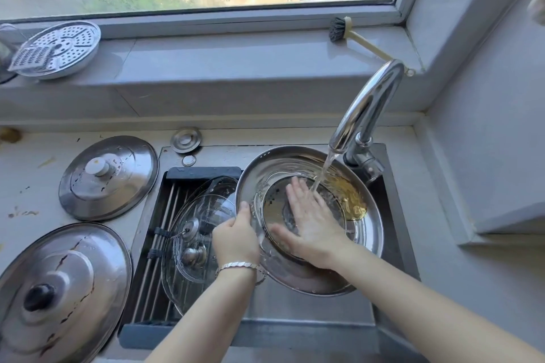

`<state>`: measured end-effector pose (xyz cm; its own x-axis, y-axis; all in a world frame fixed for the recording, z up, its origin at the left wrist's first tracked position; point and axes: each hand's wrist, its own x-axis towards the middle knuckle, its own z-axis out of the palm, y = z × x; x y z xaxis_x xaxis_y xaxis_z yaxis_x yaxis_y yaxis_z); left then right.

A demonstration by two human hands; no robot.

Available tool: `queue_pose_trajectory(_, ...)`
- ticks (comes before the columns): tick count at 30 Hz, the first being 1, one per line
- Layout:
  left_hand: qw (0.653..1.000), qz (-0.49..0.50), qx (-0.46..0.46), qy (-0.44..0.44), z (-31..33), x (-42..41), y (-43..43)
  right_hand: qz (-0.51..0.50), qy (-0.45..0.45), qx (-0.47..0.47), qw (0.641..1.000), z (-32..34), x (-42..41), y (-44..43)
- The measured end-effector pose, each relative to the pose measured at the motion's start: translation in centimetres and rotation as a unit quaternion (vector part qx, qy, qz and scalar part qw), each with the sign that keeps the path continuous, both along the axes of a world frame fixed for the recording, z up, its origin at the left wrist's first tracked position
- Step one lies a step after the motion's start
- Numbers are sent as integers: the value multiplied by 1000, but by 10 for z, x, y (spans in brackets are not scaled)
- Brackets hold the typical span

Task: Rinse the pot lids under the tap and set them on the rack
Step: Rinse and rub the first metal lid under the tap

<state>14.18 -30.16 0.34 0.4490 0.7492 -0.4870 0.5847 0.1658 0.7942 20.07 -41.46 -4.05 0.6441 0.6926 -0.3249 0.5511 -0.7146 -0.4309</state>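
A large round steel lid (373, 233) sits tilted in the sink (393, 215), hollow side up, under the curved chrome tap (368, 103). A thin stream of water (323, 171) falls onto its polished inner face, where a yellowish patch shows at the right. The left hand (236, 237), with a silver link bracelet (239, 265) at the wrist, grips the lid's left edge with curled fingers. The right hand (309, 224) lies flat inside the lid, fingers straight and spread, pressing the wet surface.

Just left of it, a rack (169, 206) of thin metal rods in a dark frame spans the sink and carries domed glass lids (206, 209) with shiny metal knobs, overlapping each other. On the pale desk (23, 186) to the left lie two broad steel lids, knobs up: one with a white knob (118, 186), and nearer, a scratched one with a black knob (73, 274). A perforated steamer plate (73, 41), a flat grater (32, 59) and a bristle brush (339, 29) rest on the grey window sill (221, 59).
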Motion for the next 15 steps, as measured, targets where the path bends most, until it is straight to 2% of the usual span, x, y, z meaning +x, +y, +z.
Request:
queue_pose_trajectory(2, 1000, 4, 2, 1, 0, 0, -1, -6, 1, 2, 1000, 1, -3, -1)
queue_pose_trajectory(5, 1000, 8, -7, 10, -1, -2, -1, 88, 6, 18, 996, 4, -12, -1)
queue_pose_trajectory(6, 1000, 3, -9, 16, -1, -3, -1, 83, 9, 14, 996, 2, -8, -3)
queue_pose_trajectory(9, 1000, -3, -17, 18, -2, -5, -3, -36, -7, -23, 999, -4, 4, -7)
queue_pose_trajectory(10, 1000, 2, -21, 12, -1, -5, -4, -29, -8, -6, 1000, -3, 1, -3)
queue_pose_trajectory(13, 999, 17, -40, -18, -3, -2, -7, 102, -5, 68, 992, 8, -20, 15)
queue_pose_trajectory(15, 998, 24, -49, -31, -3, 0, -6, 116, -27, 85, 989, 9, -17, 21)
